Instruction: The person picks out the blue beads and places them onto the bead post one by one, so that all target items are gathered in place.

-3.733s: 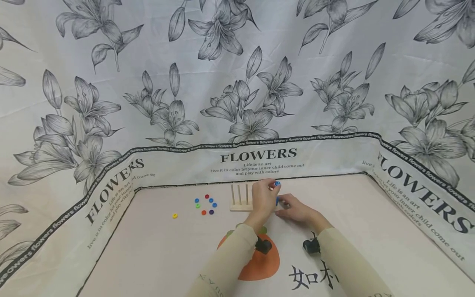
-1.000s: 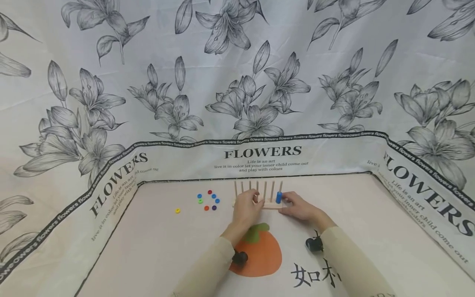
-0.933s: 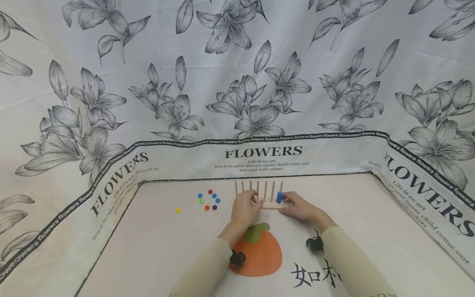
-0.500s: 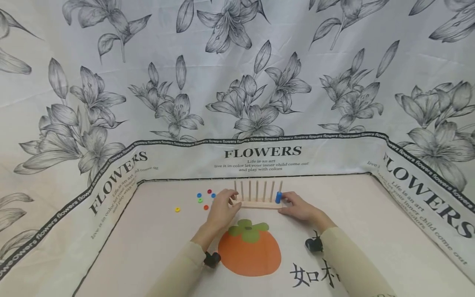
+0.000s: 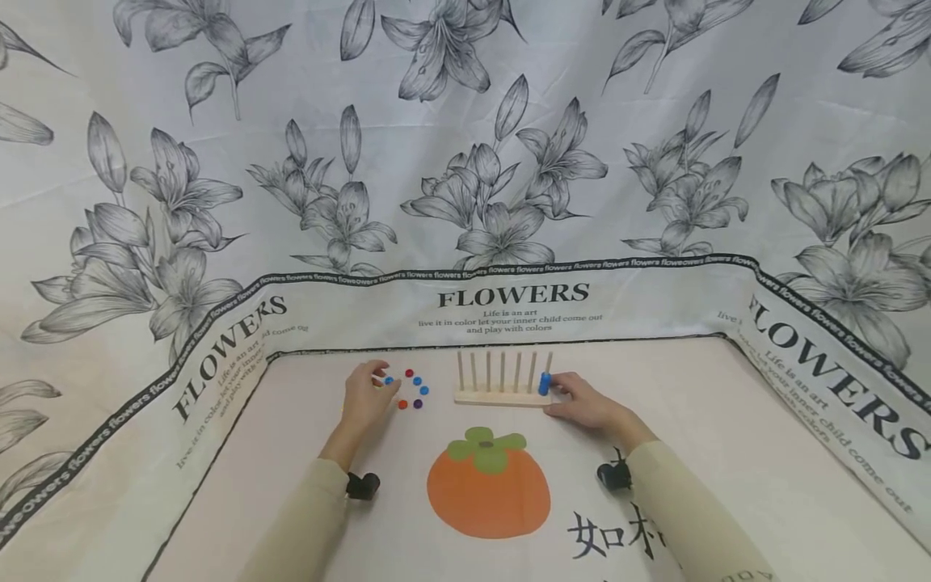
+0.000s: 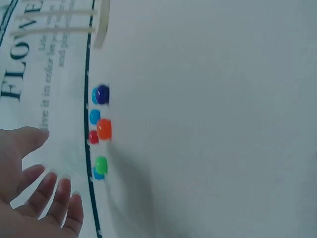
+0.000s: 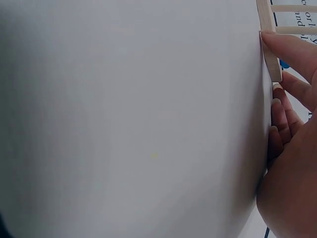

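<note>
A wooden peg rack (image 5: 502, 398) stands at the back of the table, its upright pegs in a row. Blue beads (image 5: 545, 384) are stacked on its rightmost peg. My right hand (image 5: 585, 402) holds the rack's right end, thumb against the front of the base (image 7: 270, 54) and index finger at its end. Over on the left, my left hand (image 5: 366, 398) hovers by the loose beads with fingers spread, nothing in them. Near it lie a red bead (image 5: 409, 373), an orange bead (image 5: 403, 405), a purple bead (image 5: 418, 403), a green bead (image 6: 101, 164) and several blue ones.
A printed persimmon (image 5: 489, 493) and black lettering mark the light tablecloth in front of the rack. Behind the table hangs a flower-print curtain (image 5: 509, 315), which also runs along both sides.
My left hand placed a blue bead on the rightmost peg, then swept left along the rack to the loose beads. My right hand has stayed at the rack's end.
</note>
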`<state>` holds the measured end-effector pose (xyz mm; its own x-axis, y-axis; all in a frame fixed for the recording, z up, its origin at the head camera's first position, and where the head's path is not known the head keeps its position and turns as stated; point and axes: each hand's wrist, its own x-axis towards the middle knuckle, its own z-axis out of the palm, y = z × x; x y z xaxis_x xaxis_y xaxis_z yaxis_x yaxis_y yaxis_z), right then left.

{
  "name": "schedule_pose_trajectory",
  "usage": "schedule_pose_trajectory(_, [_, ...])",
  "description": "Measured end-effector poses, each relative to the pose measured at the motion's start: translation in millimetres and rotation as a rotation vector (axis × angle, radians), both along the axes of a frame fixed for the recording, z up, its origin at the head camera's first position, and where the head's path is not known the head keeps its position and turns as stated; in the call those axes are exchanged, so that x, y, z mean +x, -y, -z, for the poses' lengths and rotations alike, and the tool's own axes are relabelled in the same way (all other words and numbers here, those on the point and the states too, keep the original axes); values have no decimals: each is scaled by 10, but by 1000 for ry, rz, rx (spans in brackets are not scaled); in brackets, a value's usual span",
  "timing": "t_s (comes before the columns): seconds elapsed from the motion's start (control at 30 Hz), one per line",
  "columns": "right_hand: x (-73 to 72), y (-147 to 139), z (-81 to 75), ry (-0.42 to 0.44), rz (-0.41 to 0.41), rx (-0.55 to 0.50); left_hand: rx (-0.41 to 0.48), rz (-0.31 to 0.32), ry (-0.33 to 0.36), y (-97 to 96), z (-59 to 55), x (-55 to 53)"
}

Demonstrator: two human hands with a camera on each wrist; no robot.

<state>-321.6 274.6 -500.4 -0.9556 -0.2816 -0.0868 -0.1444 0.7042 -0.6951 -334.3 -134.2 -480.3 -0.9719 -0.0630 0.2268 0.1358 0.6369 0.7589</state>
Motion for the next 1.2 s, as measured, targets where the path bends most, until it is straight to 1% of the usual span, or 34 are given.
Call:
schedule_pose_trajectory(0.13, [-33,-10,29,0,1,-2,5,-45,58,36,29,-91])
schedule_pose_trajectory(0.23, [-83,-40,95,-2,2,-12,-9,-83,109,19,39,-145])
schedule_pose_trajectory(0.33, [-70,-28,85,-3,0,-20,-20,-114,158,-3,49,-198])
schedule_pose_trajectory(0.43, [-60,-26,95,-5,3,-32,-19,-141,203,-26,57,-231])
schedule_pose_trajectory(0.53, [-77,-37,135,-11,3,-22,-6,-163,230,-43,70,-251])
schedule_pose_trajectory(0.7, [-109,-62,184,-29,0,-9,-7,-174,246,-59,88,-271])
schedule_pose_trajectory(0.9, [-104,-45,141,-20,15,-4,-34,-187,249,-68,91,-298])
schedule_pose_trajectory(1.07, [-84,-36,133,-15,29,7,-23,-200,263,-95,118,-297])
schedule_pose_trajectory(1.2, [-57,-35,122,-13,34,-4,-19,-211,251,-111,137,-295])
